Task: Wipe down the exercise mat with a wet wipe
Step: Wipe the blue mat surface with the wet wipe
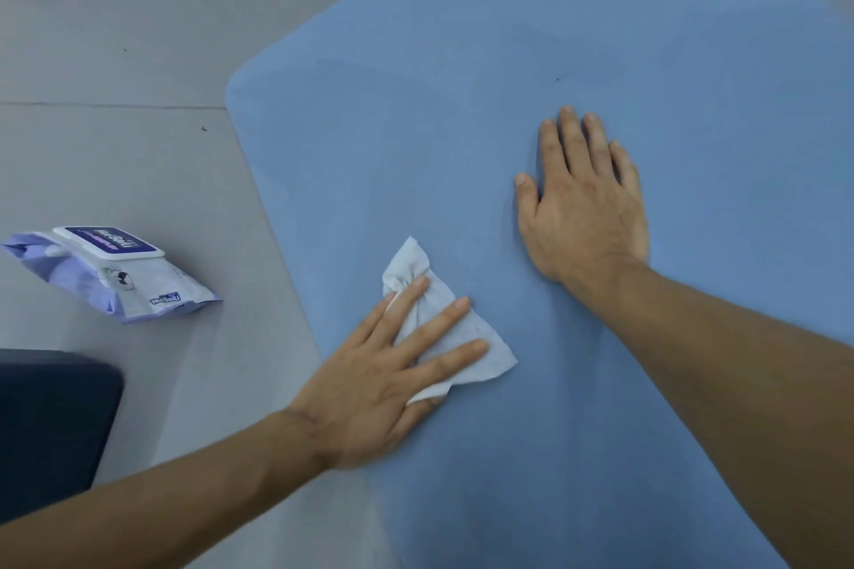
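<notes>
I see the wipes pack (108, 275) on the floor (138, 37), left of the blue mat (462, 60), whose left edge slants away to a rounded corner. My left hand (369, 383), fingers straight, presses the crumpled wet wipe (406, 263) down lengthwise along that edge. My right hand (582, 208) rests flat on open mat.

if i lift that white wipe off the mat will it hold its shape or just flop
Probably floppy: the wipe is thin and bunched into creases under the left hand. Likely light: a single sheet. Lying flat on the mat, it may cling.
</notes>
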`<state>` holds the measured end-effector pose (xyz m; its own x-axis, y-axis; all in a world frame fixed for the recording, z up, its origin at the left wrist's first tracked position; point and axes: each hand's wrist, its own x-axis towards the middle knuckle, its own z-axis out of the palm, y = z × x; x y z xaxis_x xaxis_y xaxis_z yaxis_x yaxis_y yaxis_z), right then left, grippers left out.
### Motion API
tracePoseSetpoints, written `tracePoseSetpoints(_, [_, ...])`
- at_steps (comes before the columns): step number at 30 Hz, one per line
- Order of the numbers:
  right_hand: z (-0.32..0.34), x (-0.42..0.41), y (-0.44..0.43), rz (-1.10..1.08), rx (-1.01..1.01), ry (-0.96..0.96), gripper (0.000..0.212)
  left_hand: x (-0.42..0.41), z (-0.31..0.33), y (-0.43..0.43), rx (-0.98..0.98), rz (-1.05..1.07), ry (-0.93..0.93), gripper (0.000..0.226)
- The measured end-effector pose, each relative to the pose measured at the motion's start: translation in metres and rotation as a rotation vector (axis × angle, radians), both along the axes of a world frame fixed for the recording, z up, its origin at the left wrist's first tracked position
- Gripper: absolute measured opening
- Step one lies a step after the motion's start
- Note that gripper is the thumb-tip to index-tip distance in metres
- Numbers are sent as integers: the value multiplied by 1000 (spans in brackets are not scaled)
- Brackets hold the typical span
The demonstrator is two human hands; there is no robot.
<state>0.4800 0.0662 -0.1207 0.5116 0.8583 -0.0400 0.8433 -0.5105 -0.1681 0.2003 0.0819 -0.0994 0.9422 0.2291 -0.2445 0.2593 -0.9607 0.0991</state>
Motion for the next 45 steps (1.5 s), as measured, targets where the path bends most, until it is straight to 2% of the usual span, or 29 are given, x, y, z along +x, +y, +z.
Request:
tracePoseSetpoints(6, [0,-1,0,-2,-7,-3,67,27,-4,73,32,189,-31,55])
tracePoseSetpoints(12, [0,0,0,-7,-10,-2,67,59,-1,116,-52,454,-32,56])
tracePoseSetpoints(20, [1,0,0,-5,-9,-1,66,66,-3,74,-3,318,-45,57])
tracePoseSetpoints(24, [0,-1,0,14,-27,-12,66,56,-3,80,4,280,-33,56])
tracePoseSetpoints(27, [0,0,0,32,-40,-17,66,56,-2,102,-32,346,-47,56])
tracePoseSetpoints(32, [-1,5,7,151,-65,-39,69,65,-6,155,-31,571,-71,57])
tracePoseSetpoints(36, [2,10,11,220,-83,-35,70,74,-6,179,-41,613,-66,58])
tracePoseSetpoints(45, [2,-3,32,102,-86,40,73,99,-10,209,-82,697,-47,55])
